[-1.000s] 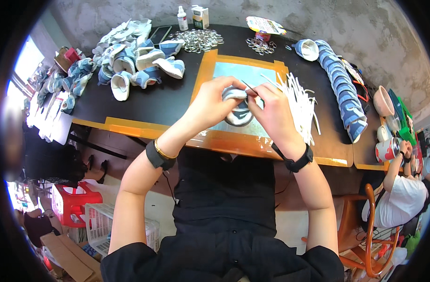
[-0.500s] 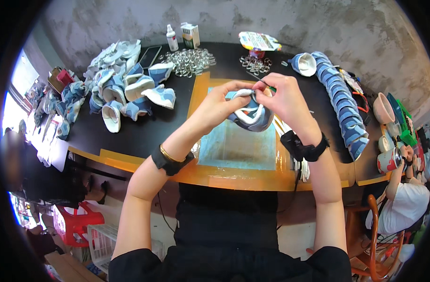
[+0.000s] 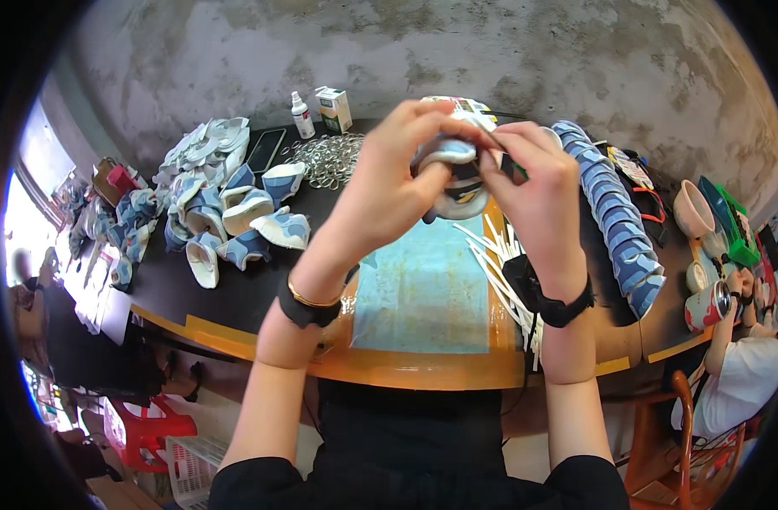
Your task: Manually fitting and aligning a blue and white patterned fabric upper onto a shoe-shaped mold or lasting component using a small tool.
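A blue-and-white cup-shaped cloth piece (image 3: 450, 155), padded in white, is held up over the table in front of me. My left hand (image 3: 410, 161) grips its left side, thumb in front and fingers bent over the top. My right hand (image 3: 533, 170) is closed at the right edge of the piece, around a thin metal-shafted tool with a green handle (image 3: 521, 173). Fingers hide most of that tool, and its tip cannot be made out. Below both hands lies a light-blue sheet (image 3: 423, 289) framed by amber tape.
Similar cloth pieces (image 3: 206, 212) are heaped at left, beside metal rings (image 3: 325, 160), a phone (image 3: 266, 150), a bottle (image 3: 301, 116) and a box (image 3: 334, 109). White strips (image 3: 499, 276) lie near my right wrist. A nested row of pieces (image 3: 614, 217) runs along the right, where another person (image 3: 738, 374) sits.
Both hands have risen with the cloth piece, and it has turned between them. My left fingers now reach over its top. The view has tilted up, showing more of the wall.
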A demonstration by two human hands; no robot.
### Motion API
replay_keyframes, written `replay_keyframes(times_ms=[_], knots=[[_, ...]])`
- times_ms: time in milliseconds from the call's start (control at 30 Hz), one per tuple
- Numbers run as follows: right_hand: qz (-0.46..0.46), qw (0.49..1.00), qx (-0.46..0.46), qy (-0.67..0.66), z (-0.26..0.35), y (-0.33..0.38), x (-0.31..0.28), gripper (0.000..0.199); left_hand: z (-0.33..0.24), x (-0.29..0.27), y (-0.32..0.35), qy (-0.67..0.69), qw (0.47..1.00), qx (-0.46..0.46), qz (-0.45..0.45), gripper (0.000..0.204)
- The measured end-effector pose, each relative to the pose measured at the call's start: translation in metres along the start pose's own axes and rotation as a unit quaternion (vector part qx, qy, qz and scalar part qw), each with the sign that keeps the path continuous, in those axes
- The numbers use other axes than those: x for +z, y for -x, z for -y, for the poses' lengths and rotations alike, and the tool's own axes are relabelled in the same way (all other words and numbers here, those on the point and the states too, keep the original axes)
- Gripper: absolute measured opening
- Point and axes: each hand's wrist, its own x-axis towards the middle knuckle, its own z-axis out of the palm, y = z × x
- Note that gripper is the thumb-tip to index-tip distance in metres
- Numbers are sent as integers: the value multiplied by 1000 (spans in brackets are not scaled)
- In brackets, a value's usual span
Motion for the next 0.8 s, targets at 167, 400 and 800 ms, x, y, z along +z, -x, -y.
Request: replay_keyframes(times_ms=[167, 400, 800], knots=[[39, 998, 12, 43, -29, 9, 10, 10, 30, 29, 7, -2, 999, -44, 23, 34], [31, 999, 26, -6, -23, 12, 24, 9, 38, 17, 6, -75, 997, 6, 6, 26], [3, 998, 65, -13, -33, 17, 39, 18, 46, 33, 8, 19, 999, -27, -10, 27]])
